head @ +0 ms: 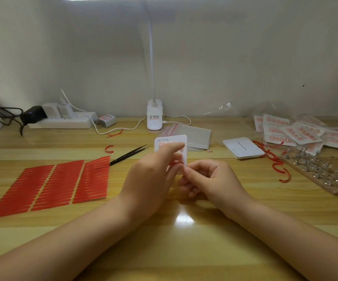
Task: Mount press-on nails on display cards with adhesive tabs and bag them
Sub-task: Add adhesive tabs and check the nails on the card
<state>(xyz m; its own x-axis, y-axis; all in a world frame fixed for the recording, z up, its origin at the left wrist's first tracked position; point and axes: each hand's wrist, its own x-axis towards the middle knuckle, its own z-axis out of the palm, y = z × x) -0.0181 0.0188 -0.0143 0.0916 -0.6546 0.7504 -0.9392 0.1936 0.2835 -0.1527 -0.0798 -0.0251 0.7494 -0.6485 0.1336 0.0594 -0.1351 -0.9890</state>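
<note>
A glossy, pale wooden worktop [184,250] is carrying everything. Above its middle, the left hand [154,175] is holding a small white display card [179,141] with rounded corners upright, thumb stretched across its face and fingers curling behind. The right hand [206,179] is sitting just beside the card's lower edge, its fingertips pinching at a thin red strip [176,163] there; whether the strip is fully gripped is too blurred to tell.

Toward the left edge, flat red adhesive tab sheets [48,185], slit into narrow strips, are lying in three panels. Slim black tweezers [129,154] are resting just beyond them. Clear, shiny zip bags [196,136] are stacking up behind the card. Near the right edge, a stack of white cards [243,148], bagged pink nail sets [297,132] and a wooden board with metal stands [318,173] are lying among curled red peelings [279,167].
</note>
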